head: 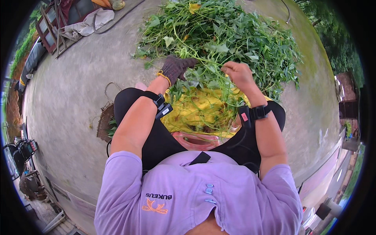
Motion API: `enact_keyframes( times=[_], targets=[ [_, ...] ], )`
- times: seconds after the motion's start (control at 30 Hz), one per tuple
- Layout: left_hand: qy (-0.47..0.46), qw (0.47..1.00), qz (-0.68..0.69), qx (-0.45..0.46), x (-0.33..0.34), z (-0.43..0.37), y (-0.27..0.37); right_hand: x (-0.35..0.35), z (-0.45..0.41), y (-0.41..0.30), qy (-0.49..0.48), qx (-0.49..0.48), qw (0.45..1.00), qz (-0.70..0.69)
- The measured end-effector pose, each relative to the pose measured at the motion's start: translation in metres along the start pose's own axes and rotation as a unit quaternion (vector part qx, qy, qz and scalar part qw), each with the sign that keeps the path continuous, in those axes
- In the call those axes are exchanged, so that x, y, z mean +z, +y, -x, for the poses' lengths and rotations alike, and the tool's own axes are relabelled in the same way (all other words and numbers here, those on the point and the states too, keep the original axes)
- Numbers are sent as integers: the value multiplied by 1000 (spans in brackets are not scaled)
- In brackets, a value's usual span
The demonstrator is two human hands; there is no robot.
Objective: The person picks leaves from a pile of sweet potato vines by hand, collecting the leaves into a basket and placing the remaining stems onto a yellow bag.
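A large heap of leafy green vines (223, 32), resembling sweet potato vines, lies before me. My left hand (177, 68), in a dark knit glove with a yellow cuff, reaches to the heap's near edge. Its fingertips meet a long pale green vine stem (188, 47); whether they grip it is not clear. My bare right hand (239, 75) pinches stems between thumb and fingers. Leafy stems hang below both hands over a yellow sheet or sack (188, 110) between my knees, strewn with plant bits.
Between my thighs is a pink plastic rim (196, 141). Beside my left knee stands a woven basket (105, 122) with leaves inside. A dark hose (117, 22), a grey cloth (89, 22) and a wooden frame (58, 35) lie at far left on the concrete floor (67, 88).
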State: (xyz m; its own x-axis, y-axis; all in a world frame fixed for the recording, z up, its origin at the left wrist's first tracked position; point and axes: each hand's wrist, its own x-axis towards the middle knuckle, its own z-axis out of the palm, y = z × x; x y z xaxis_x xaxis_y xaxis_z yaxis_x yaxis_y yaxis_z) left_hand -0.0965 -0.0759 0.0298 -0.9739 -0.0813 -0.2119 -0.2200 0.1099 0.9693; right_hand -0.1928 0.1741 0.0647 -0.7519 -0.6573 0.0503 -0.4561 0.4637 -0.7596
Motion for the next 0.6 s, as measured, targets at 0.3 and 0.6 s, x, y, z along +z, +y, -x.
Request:
enact_keyframes(
  times=[0.3,0.6],
  targets=[
    [150,936,-311,-59,-19,-43,-82,-45,-1,-46,107,-56,936,-330],
    [293,929,-81,-211,-38,-30,-26,-111,8,4,444,-71,790,-416]
  ],
)
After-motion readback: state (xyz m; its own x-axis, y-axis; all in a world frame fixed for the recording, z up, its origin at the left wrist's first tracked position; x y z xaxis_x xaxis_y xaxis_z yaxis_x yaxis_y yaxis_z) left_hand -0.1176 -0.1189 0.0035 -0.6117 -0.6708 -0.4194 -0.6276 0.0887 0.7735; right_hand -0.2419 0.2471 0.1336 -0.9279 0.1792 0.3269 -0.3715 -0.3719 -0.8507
